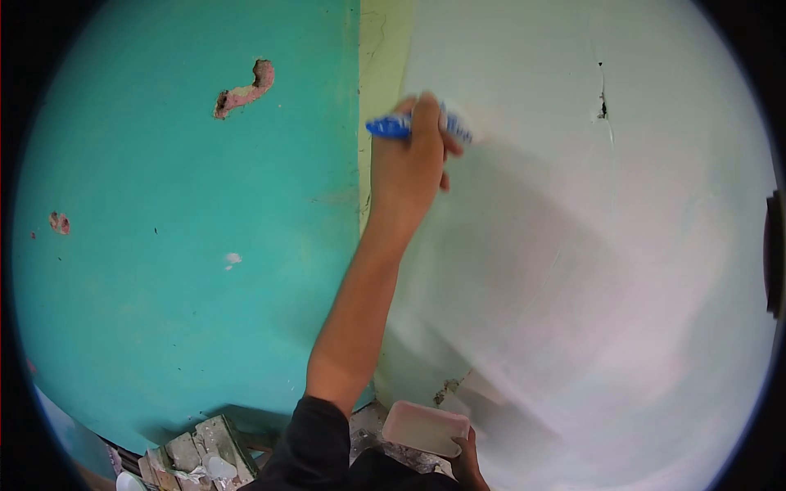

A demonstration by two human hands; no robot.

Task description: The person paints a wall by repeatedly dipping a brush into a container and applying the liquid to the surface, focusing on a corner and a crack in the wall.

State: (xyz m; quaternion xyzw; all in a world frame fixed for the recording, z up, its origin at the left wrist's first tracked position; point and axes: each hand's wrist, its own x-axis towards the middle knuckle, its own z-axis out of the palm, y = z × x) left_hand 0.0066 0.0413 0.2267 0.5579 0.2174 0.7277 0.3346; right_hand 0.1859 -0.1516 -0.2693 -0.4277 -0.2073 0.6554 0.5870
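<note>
My left hand (415,151) is raised on the arm against the pale wall (557,213), close to the corner. Its fingers are closed round a paintbrush (388,126) with a blue handle end and a white part with blue lettering. Motion blurs the brush's far end, which is at the wall. Low in the view, my right hand (470,462) grips the right end of a shallow pinkish tray (401,412), thumb over the rim and the other fingers mostly hidden. Something pale lies inside the tray.
A turquoise wall (180,180) with chipped holes meets the pale wall at a yellow-green strip (372,74). The pale wall has a crack with a hole (603,106). A paint-spattered wooden stand (196,450) is at bottom left. A dark object (774,254) is at the right edge.
</note>
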